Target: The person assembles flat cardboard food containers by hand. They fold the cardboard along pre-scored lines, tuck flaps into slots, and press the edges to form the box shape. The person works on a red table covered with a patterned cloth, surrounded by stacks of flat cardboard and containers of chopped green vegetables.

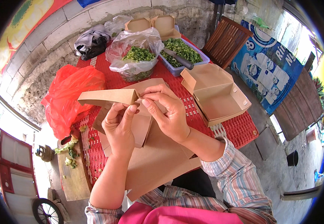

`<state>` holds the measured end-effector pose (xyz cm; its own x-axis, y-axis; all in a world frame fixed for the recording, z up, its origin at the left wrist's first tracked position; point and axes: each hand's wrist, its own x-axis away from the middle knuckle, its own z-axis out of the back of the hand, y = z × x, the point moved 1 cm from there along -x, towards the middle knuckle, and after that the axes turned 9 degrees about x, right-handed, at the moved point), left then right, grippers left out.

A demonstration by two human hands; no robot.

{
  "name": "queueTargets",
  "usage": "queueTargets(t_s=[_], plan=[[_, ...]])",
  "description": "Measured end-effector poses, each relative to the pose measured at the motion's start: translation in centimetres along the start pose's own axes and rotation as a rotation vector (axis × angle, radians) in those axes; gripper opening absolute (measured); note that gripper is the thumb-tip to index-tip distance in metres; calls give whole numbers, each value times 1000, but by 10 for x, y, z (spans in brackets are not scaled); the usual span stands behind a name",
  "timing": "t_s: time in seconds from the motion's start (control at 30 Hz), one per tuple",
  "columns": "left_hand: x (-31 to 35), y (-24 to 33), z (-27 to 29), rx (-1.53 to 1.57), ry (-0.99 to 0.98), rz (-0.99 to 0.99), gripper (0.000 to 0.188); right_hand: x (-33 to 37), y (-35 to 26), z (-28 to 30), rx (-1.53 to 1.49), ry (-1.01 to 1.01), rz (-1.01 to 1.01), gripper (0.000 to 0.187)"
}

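Both hands are at a brown cardboard box (111, 96) whose raised side meets in a corner in front of me. My left hand (119, 128) pinches the corner from below, thumb against fingers. Opposite it, my right hand (168, 112) grips the same corner between thumb and fingertips, at a small tab. The box's lower part is partly hidden behind my hands. Flat cardboard blanks (150, 164) lie beneath, reaching the near edge of the table. To the right stands a folded cardboard box (221, 101) with its lid up.
On the red woven table (244, 130) are a clear bag of chopped greens (137, 55), a blue-rimmed tub (205, 59) of greens with a knife (182, 59) across it, and more boxes (164, 26). A red plastic bag (70, 99) and a cutting board (74, 181) with scraps lie left.
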<state>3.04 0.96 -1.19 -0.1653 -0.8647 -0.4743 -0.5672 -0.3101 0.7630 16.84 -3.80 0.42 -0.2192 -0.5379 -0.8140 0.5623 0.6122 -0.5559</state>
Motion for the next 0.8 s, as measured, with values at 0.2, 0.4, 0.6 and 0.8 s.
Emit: queueTargets(t_s=[0.2,0.4,0.6,0.8], plan=[[-1,-2,-1,-41,-8,27,8,-1,4,1,-27,-14,-14,10],[0,0,-2,-31,18,-5,9,-3,1,-2,79,-14,58,10],[1,3,-2,-183,23,-73,11,0,2,-3,143,12,89,14],[3,4,-2,-275,19,-144,10,4,12,-8,-58,36,-80,13]])
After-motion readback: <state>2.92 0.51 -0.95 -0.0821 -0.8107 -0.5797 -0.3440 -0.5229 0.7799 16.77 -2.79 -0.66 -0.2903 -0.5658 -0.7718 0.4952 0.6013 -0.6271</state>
